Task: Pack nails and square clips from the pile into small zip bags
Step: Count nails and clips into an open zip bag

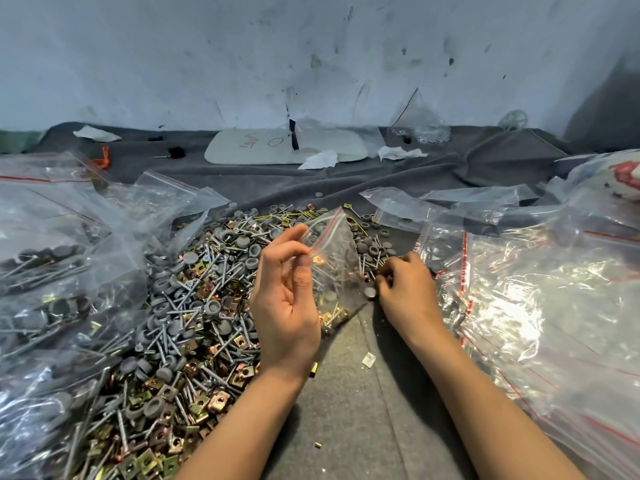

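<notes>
Scuffed white wall (311, 46) at the back, well beyond both hands. Wrinkled grey felt cloth (346, 410) covers the work surface under the forearms.

Right of the right hand: a heap of large clear plastic bags (536, 289) with red seal lines; no hardware seen in them. Left of the left hand: clear bags already holding hardware (52, 271). The pile of grey nails, brass square clips and grey caps (194, 306) runs from left of the left hand round to beyond both hands.

Small clear zip bag (337, 265): between the hands, mouth up, lower end down at the cloth. A few brass clips and nails show inside near the bottom.

Left hand (287, 306): palm toward the camera, thumb and forefinger pinching the bag's red-lined mouth edge, other fingers loosely bent.

Right hand (405, 285): knuckles up, fingers curled down onto the pile's edge just right of the bag. Cannot tell whether they hold anything.

One loose grey round cap (370, 292) lies just beside those fingertips, against the bag.

Judgement: the step is filling. The bag is partly loaded and the right hand looks to be gathering the next portion.

The next move calls for the mouth to be kept spread while the picked pieces are lifted over the lip and dropped in. Nail points could snag the thin film. Sealing is not yet done.
</notes>
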The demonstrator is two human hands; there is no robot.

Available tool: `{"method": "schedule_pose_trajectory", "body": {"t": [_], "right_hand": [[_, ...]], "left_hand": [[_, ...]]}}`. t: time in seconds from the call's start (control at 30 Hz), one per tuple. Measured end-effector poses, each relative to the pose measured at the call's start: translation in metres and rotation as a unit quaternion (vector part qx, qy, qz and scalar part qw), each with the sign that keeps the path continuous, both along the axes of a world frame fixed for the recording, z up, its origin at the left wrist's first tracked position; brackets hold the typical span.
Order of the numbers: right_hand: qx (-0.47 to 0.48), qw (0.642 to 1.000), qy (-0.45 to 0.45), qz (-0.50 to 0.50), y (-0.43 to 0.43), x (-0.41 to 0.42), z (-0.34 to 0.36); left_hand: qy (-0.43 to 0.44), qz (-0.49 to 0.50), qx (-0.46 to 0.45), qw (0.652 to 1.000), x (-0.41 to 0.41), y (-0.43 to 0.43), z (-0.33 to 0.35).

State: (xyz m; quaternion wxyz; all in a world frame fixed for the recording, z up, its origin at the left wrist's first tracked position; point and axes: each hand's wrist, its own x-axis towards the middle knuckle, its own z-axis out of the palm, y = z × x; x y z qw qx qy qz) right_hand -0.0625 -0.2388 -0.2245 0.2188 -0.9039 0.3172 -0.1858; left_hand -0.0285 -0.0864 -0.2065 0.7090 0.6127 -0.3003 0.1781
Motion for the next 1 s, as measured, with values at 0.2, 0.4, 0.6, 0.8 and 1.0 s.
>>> {"method": "schedule_pose_trajectory", "body": {"t": [0.2,0.4,0.6,0.8,1.0], "right_hand": [[-0.006,1.000,-0.004,0.012,-0.007,-0.001,0.000],[-0.046,0.958,-0.278,0.060,0.001,-0.009,0.016],[-0.169,0.852,-0.488,0.091,0.020,-0.020,0.037],[-0.160,0.848,-0.475,0.176,0.028,-0.023,0.040],[-0.143,0.874,-0.440,0.150,0.026,-0.021,0.040]], "left_hand": [[-0.001,0.002,0.001,1.000,0.002,0.000,-0.002],[-0.017,-0.024,0.053,0.998,0.001,-0.003,-0.005],[-0.152,-0.072,0.197,0.966,-0.003,-0.006,-0.010],[-0.176,-0.069,0.201,0.961,-0.003,-0.007,-0.012],[-0.175,-0.065,0.192,0.963,-0.003,-0.006,-0.012]]}}
